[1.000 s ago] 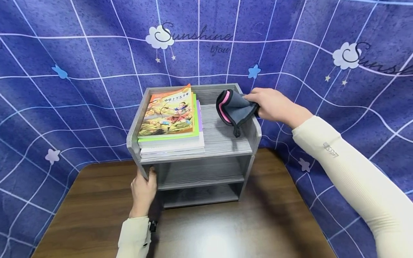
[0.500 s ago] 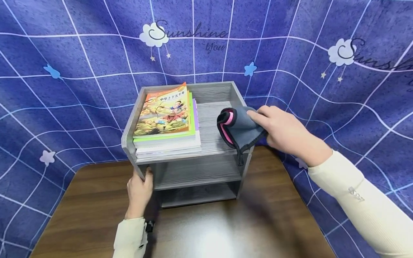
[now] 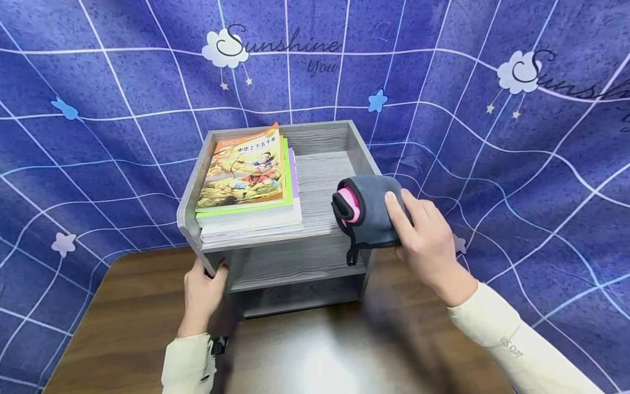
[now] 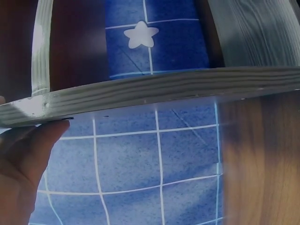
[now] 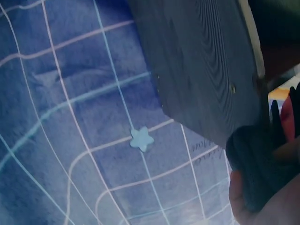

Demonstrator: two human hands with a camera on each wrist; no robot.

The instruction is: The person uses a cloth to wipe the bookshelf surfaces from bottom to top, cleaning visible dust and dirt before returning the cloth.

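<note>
My right hand [image 3: 428,241] grips a folded dark grey cloth [image 3: 379,205] with black edging and a pink inner side. The cloth is at the front right corner of a grey wood-grain shelf unit [image 3: 325,164], and a black loop hangs from it. In the right wrist view the same cloth [image 5: 255,164] lies against the unit's side panel [image 5: 197,70]. My left hand [image 3: 204,293] holds the unit's left side panel below the top shelf. The left wrist view shows the thumb [image 4: 47,140] pressed to that panel's edge [image 4: 140,91]; the other fingers are mostly hidden.
A stack of books [image 3: 246,175] lies on the left of the top shelf, an illustrated orange cover uppermost. Two lower shelves [image 3: 300,298] are below. The unit stands on a brown wooden table [image 3: 133,312], with a blue patterned curtain [image 3: 147,82] behind and around it.
My right hand has brought the cloth from the top shelf's right side panel forward and down to the front corner. The left hand keeps its hold; the whole view has shifted slightly.
</note>
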